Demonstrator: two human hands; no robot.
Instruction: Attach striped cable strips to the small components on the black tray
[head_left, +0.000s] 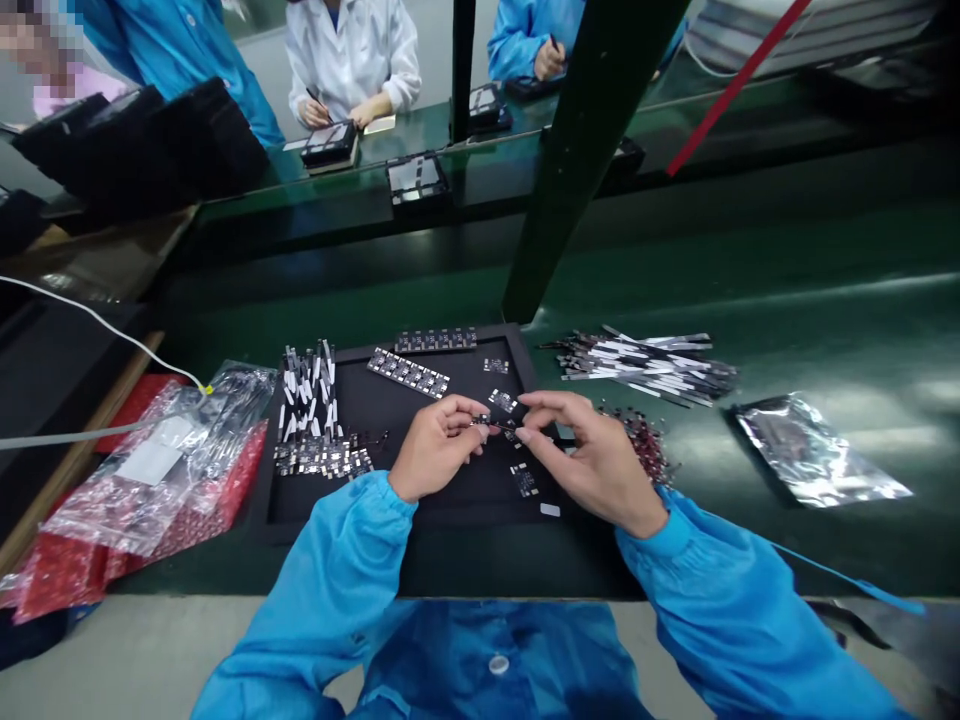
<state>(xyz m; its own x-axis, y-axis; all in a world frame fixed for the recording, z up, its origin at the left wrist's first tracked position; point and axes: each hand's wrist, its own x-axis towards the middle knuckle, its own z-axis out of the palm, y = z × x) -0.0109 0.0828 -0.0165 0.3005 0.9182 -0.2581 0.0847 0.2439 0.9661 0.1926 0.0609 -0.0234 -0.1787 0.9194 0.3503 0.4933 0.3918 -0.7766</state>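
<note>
My left hand [442,445] pinches a small black circuit board [481,420] between thumb and fingertips, above a shallow black tray [420,505]. Facing it, my right hand [589,455] has thumb and index finger curled round a thin dark strip [564,442], partly hidden by the fingers. The strip's near end lies close to the board; whether they touch I cannot tell. Loose small boards [524,480] lie in the tray beneath my hands. Two joined board panels [409,372] rest at its back. On its left are a heap of boards [322,458] and black-and-white strips [307,390].
A pile of strips [645,365] lies right of the tray, with small reddish parts [646,445] nearer my right hand. Farther right is a silvery bag [814,445]; plastic bags [165,460] lie left. A green post [574,150] rises behind the tray. Co-workers [352,60] sit opposite.
</note>
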